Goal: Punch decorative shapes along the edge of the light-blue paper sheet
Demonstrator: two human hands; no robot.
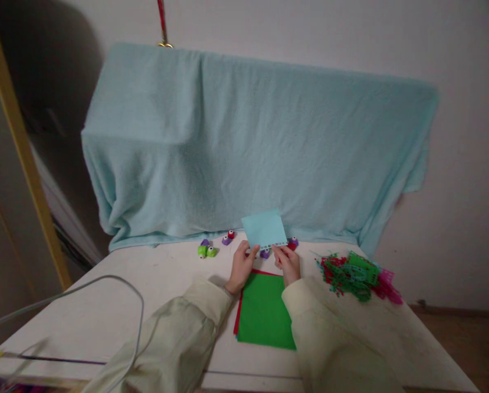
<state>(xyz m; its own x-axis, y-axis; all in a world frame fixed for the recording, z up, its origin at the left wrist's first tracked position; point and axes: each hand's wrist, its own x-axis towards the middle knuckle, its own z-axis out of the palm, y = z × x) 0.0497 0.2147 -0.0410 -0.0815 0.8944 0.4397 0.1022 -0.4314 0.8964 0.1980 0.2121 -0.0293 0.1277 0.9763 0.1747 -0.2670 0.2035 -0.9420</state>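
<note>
Both hands hold up a light blue paper sheet (264, 228) above the white table (105, 311). My left hand (242, 267) pinches its lower left corner and my right hand (287, 264) pinches its lower right edge, which looks punched with small holes. A purple craft punch (264, 252) sits just under the sheet between my hands. Below my hands a green sheet (264, 311) lies flat on a red sheet (239, 316).
Small craft punches lie along the table's back: a green one (207, 251), a purple and red pair (228, 237), another (293, 242) at the right. A heap of green, red and pink paper scraps (357, 275) lies to the right. A light blue towel (252, 142) drapes behind. A grey cable (117, 284) crosses left.
</note>
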